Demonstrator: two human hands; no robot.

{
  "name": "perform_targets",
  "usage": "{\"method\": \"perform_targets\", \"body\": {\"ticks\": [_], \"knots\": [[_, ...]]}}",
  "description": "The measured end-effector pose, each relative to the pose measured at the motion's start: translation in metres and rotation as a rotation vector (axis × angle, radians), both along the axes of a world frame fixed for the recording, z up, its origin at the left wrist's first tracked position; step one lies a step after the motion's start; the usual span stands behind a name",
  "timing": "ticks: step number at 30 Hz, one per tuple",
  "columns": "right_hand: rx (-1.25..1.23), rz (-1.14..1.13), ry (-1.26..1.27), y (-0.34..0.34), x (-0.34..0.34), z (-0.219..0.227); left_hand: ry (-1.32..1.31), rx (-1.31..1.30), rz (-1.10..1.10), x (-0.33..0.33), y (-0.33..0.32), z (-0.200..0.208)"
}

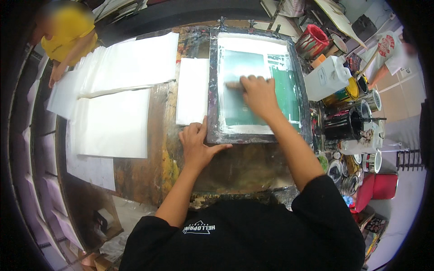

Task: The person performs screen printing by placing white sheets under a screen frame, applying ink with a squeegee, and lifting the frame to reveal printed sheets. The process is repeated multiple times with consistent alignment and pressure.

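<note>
A dark-framed printing screen [215,113] lies on the worktable, its mesh [239,63] coloured green and teal with white patches along the borders. My right hand [260,95] is over the mesh, one finger stretched out toward the left and slightly blurred; the other fingers bend downward. Nothing shows in that hand, though its underside is hidden. At the screen's lower left corner, my left hand [195,142] has its fingers spread, with the thumb along the frame's near edge and a fingertip by its left side. A stack of white paper [193,90] lies just left of the frame.
Larger white sheets [113,122] cover the table's left side, where a person in a yellow shirt [72,36] touches their edge. Crowded along the right are a white jerrycan [325,79], a red-stained bucket [312,41] and several paint cans [341,124]. Hinge clamps [221,23] stand behind the screen.
</note>
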State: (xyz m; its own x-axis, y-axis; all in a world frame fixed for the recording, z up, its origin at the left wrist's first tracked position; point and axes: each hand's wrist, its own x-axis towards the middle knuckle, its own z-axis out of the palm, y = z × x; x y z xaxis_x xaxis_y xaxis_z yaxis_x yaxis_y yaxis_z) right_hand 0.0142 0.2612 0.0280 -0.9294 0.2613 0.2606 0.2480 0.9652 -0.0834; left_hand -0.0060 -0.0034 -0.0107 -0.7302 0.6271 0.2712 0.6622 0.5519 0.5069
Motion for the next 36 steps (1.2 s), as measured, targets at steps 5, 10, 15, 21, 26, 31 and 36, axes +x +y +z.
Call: {"method": "perform_targets", "body": {"ticks": [5, 10, 15, 21, 26, 31, 36], "knots": [[-0.045, -0.030, -0.207, 0.091, -0.097, 0.019, 0.086, 0.069, -0.025, -0.003, 0.002, -0.002], [-0.034, -0.007, -0.192, 0.119, -0.128, 0.021, -0.037, 0.113, -0.036, 0.002, -0.001, 0.004], [0.048, 0.004, -0.120, 0.071, -0.069, 0.019, 0.099, 0.193, -0.056, 0.000, 0.003, 0.002], [-0.036, 0.088, -0.106, -0.032, 0.058, 0.049, -0.058, 0.186, -0.073, 0.001, 0.002, 0.009], [0.049, 0.108, 0.224, -0.062, 0.081, 0.119, -0.541, 0.889, -0.074, 0.008, 0.039, 0.050], [0.292, 0.067, 0.604, -0.025, 0.025, 0.182, -0.229, 0.688, -0.215, -0.018, 0.053, 0.108], [0.131, 0.070, 0.452, -0.005, -0.008, 0.229, 0.263, -0.374, 0.067, 0.001, 0.021, 0.015]]}}
